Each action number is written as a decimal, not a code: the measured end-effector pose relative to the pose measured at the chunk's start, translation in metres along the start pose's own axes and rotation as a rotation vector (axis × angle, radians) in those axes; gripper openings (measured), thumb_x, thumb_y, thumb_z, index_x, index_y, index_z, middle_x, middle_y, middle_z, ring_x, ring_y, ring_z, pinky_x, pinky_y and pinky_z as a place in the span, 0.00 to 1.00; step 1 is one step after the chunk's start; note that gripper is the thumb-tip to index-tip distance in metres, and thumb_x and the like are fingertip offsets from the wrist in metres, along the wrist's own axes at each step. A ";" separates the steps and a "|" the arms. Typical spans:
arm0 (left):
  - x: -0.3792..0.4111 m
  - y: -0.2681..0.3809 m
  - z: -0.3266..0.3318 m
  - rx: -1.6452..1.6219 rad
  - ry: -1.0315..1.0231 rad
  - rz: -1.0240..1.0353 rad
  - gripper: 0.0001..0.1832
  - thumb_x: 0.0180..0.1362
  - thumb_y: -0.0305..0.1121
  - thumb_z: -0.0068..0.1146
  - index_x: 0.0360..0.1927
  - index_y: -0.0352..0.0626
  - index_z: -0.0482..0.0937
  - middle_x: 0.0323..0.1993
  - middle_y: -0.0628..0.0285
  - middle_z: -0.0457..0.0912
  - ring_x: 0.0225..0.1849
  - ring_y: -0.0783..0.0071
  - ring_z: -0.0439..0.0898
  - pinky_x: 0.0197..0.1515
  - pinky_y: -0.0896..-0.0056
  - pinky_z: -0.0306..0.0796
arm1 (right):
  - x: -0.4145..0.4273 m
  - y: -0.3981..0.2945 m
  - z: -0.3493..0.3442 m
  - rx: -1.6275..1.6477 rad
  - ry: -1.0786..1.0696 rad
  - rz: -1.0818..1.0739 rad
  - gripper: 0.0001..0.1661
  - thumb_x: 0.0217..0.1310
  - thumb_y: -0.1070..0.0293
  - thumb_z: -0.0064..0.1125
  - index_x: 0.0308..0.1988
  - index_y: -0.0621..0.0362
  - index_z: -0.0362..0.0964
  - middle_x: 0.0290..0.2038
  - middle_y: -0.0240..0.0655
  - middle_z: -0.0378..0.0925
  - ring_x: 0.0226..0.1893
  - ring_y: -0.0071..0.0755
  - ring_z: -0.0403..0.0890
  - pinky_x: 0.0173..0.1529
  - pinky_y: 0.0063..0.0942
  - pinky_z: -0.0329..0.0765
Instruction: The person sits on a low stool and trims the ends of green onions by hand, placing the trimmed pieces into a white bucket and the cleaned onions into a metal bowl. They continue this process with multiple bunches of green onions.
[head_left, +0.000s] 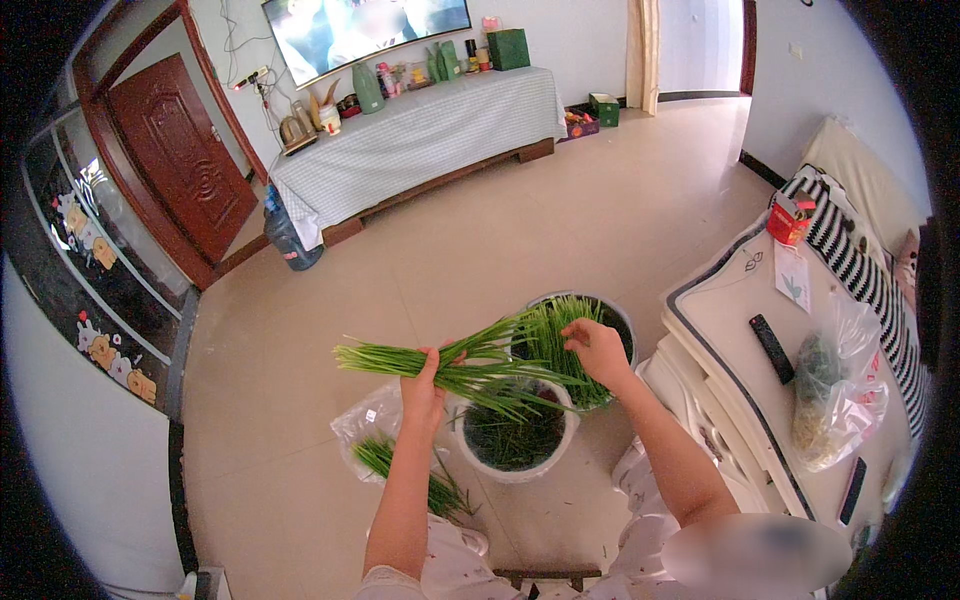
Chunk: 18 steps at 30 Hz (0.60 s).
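A bunch of long green garlic chives (382, 358) lies across my left hand (426, 379), which is closed around its stalks; the leaf tips fan out to the right. My right hand (600, 352) is raised over the far bucket (626, 319), its fingers bent beside the tips; whether it pinches a leaf cannot be told. More green leaves (562, 337) stand in that bucket. Nearer to me, a white-rimmed bucket (517, 474) holds loose dark green bits. Below my left forearm, another pile of chives (442, 491) rests partly on a clear plastic bag (349, 420).
At my right stands a sofa (720, 315) bearing a remote control (771, 349), a plastic bag with greens (832, 405) and a red box (789, 219). A cloth-covered cabinet (427, 150) and a water jug (296, 240) stand beyond the tiled floor. A stool edge shows between my knees.
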<state>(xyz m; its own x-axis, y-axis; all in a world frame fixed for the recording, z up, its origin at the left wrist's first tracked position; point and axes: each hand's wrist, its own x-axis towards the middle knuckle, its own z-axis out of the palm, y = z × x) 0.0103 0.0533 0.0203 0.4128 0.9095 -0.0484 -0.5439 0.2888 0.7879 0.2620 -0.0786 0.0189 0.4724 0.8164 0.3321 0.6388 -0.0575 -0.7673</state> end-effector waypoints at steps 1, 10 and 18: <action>0.001 -0.001 0.000 0.000 0.001 0.001 0.06 0.62 0.29 0.49 0.37 0.41 0.65 0.49 0.45 0.75 0.44 0.54 0.80 0.44 0.58 0.78 | 0.000 -0.003 -0.003 -0.012 -0.034 0.028 0.10 0.52 0.69 0.57 0.36 0.61 0.75 0.25 0.39 0.80 0.29 0.40 0.81 0.37 0.31 0.76; 0.001 -0.001 0.010 0.006 0.003 0.010 0.05 0.63 0.28 0.48 0.38 0.40 0.65 0.48 0.47 0.76 0.43 0.55 0.80 0.44 0.58 0.77 | 0.001 -0.008 -0.010 -0.095 -0.052 0.085 0.10 0.54 0.63 0.58 0.34 0.58 0.77 0.21 0.43 0.76 0.24 0.45 0.78 0.31 0.37 0.73; 0.008 -0.004 0.001 -0.101 0.047 0.098 0.06 0.61 0.28 0.50 0.39 0.40 0.67 0.48 0.46 0.75 0.45 0.55 0.79 0.47 0.57 0.76 | 0.000 0.000 -0.009 -0.075 0.061 0.047 0.10 0.55 0.65 0.56 0.34 0.59 0.77 0.25 0.45 0.77 0.25 0.46 0.78 0.31 0.36 0.74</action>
<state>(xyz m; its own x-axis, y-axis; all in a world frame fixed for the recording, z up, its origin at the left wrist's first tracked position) 0.0165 0.0587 0.0178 0.3207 0.9472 -0.0047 -0.6517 0.2242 0.7246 0.2671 -0.0832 0.0241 0.5372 0.7757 0.3312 0.6577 -0.1394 -0.7402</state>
